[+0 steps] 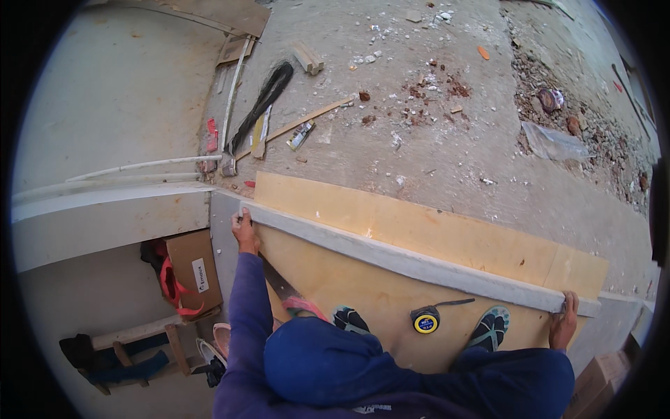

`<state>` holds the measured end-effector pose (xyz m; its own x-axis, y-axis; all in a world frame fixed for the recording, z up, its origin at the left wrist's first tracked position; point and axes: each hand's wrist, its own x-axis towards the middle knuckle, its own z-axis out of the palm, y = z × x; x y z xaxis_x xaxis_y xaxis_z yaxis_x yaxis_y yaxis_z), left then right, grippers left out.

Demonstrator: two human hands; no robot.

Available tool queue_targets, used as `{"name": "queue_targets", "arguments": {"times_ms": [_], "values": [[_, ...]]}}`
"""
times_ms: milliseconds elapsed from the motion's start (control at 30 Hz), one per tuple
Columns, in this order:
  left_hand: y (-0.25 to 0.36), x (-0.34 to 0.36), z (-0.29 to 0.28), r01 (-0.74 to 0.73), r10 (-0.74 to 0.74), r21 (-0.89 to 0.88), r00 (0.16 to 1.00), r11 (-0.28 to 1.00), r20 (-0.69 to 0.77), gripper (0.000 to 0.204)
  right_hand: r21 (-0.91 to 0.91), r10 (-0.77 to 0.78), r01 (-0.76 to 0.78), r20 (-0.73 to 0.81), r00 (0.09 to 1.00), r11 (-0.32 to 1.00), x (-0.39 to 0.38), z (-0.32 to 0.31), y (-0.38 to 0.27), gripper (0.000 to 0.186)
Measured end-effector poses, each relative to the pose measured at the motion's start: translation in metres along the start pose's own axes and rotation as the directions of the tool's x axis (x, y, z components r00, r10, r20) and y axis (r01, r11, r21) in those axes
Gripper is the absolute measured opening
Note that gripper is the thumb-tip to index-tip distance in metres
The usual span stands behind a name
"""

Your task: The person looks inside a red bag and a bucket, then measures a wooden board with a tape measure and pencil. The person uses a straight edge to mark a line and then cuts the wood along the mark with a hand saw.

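A long, straight whitish-grey bar lies across a yellowish plywood sheet, running from the left down toward the right. My left hand closes round its left end, fingertips over the far edge. Close to the bar's right end, my right hand grips it with the fingers curled over the top. Between my sandalled feet rests a blue, yellow and black tape measure, a short dark strip sticking out beside it. What the bar is made of I cannot tell.
Beyond the sheet, a thin wooden strip, a dark bundle of strands and debris lie on the concrete floor. Left are a cardboard box and a wooden frame. Rubble fills a strip at far right.
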<state>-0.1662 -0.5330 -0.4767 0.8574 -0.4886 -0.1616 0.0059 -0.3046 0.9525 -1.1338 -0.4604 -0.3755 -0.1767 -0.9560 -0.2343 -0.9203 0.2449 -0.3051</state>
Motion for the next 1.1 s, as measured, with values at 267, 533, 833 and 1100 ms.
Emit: {"name": "queue_targets", "arguments": {"times_ms": [267, 533, 833, 1100], "values": [[-0.004, 0.001, -0.014, -0.028, 0.03, -0.023, 0.998, 0.999, 0.058, 0.034, -0.049, -0.052, 0.051, -0.014, 0.999, 0.998, -0.001, 0.005, 0.015, 0.07], [0.007, 0.011, 0.013, 0.103, -0.097, -0.013, 0.963, 0.995, 0.253, 0.046, -0.055, 0.041, -0.044, -0.053, 0.998, 0.998, -0.007, -0.007, 0.008, 0.068], [0.029, 0.029, -0.037, 0.212, -0.241, 0.131, 0.93, 0.968, 0.277, 0.06, 0.148, 0.085, -0.031, -0.37, 0.925, 0.989, 0.015, -0.026, 0.023, 0.082], [0.024, 0.023, 0.002, 0.255, -0.277, 0.107, 0.866, 0.961, 0.415, 0.062, 0.437, 0.703, -0.55, -0.462, 0.541, 0.711, -0.017, -0.003, 0.181, 0.058]]}}
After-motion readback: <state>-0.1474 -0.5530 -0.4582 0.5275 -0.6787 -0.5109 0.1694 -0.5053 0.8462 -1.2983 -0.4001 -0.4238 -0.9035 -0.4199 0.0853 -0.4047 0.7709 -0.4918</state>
